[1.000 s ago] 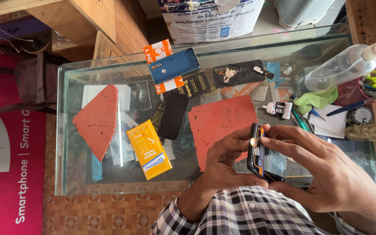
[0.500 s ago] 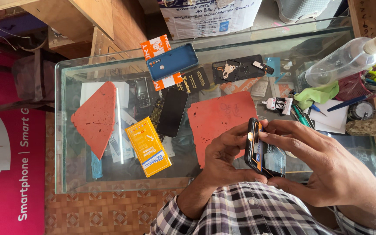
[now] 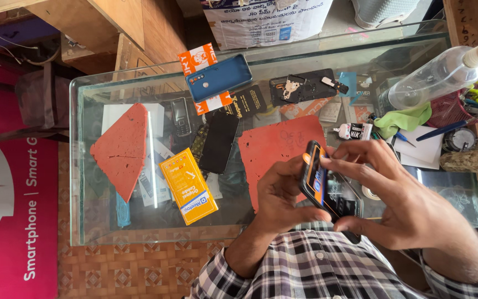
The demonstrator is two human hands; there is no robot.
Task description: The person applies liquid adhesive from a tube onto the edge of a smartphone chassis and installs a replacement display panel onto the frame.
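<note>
The phone, a dark handset with an orange patch near its top end, is held on edge above the near side of the glass table, between both hands and over the person's checked shirt.

Going from large to small: the table carries a red mat just beyond the hands, a second red mat well to the left, a blue phone back cover near the far edge, a clear spray bottle at the right, a yellow box, a black phone lying flat, and a small glue tube.

The risk, as a judgement: the handset rests only on fingertips, edge-up, so a slip could drop it onto the glass; pressure from the thumb could also twist it loose.

The left hand is curled round the phone's left side, its grip closed on it. The right hand holds the lower end with its thumb, fingers spread over the top.
</note>
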